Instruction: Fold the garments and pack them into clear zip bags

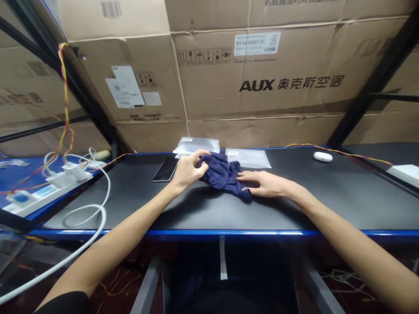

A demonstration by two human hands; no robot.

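A crumpled navy-blue piece of cloth (221, 174) is bunched up over the middle of the dark table top. My left hand (190, 169) grips its upper left part, fingers curled into the fabric and lifting that side a little. At the lower right of the cloth, my right hand (264, 184) rests with its fingers stretched out, the fingertips touching the fabric. What kind of cloth item it is cannot be made out from the folds. Just left of my left hand lies a dark-screened smartphone (164, 170), partly behind the hand.
Behind the cloth lie flat plastic packets (252, 158). A small white case (322, 156) sits at the back right. On the left, a power strip (49, 192) with plugs and a white cable (104, 213) reaches over the table. Large cardboard boxes (262, 100) stand behind.
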